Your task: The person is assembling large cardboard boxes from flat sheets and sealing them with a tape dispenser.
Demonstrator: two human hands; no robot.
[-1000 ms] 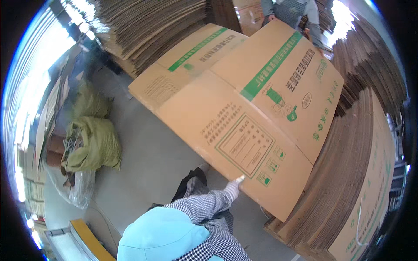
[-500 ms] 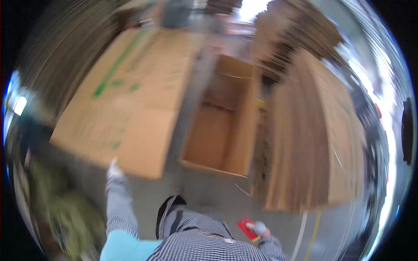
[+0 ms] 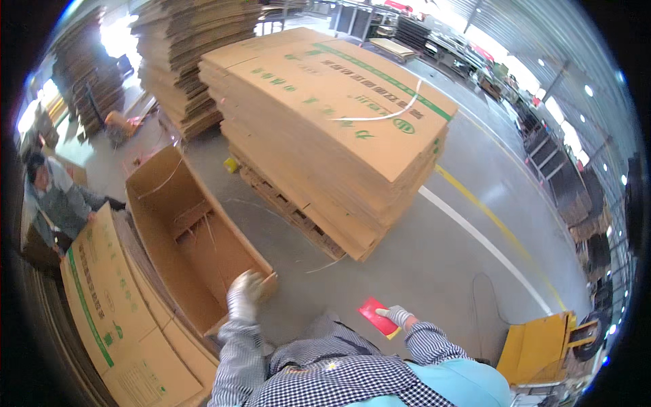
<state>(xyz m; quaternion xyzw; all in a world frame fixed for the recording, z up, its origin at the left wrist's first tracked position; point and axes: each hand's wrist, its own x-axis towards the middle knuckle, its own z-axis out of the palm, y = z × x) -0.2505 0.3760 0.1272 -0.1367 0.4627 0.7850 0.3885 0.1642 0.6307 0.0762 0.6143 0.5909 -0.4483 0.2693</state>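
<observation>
My left hand (image 3: 245, 293), in a pale glove, is at the near end of a long open cardboard box (image 3: 166, 241). It overlaps the box's near rim; its fingers are slightly smeared, and I cannot tell whether they grip the rim. Loose strips lie inside the box. In a white striped glove, my right hand (image 3: 395, 316) holds a flat red rectangular object (image 3: 377, 317) with a yellow edge, low over the grey floor. Left of the box lies a stack of flattened cartons (image 3: 112, 298) with green and dark print.
A tall stack of flattened cartons (image 3: 339, 115) stands on a wooden pallet (image 3: 291, 212), a white strap across its top. At far left a person (image 3: 57, 197) bends by the near cartons. A yellow wheeled cart (image 3: 536, 349) stands at right. More cardboard stacks (image 3: 183, 61) rise behind.
My view has swung right, so the box and near cartons now appear farther left. My left hand has gone from the flat carton's edge to the box's near end. My right hand keeps the red object.
</observation>
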